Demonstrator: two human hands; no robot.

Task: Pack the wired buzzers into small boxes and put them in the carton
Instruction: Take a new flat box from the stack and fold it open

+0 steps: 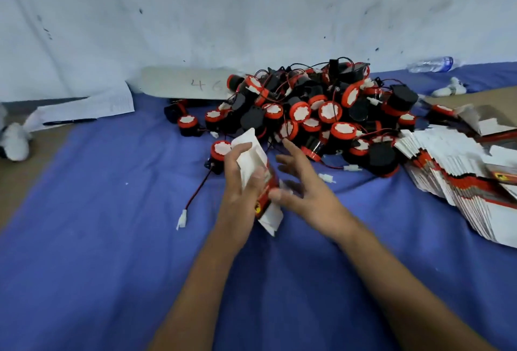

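i see a blue cloth (112,238) over the bench, a pile of buzzers (321,118) at its far middle, a stack of flat boxes (461,182) to the right. no carton that i can make out. my left hand (240,191) grips a half-opened box (260,180); my right hand (305,191) lies open, thumb against the box, fingers spread toward the pile. i'd square the box fully, keep its mouth up, then take one buzzer and coil its wire.

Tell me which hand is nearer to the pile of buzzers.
Right. The right hand reaches forward, its fingertips almost at the near edge of the buzzer pile. The left hand sits further back, gripping a small box.
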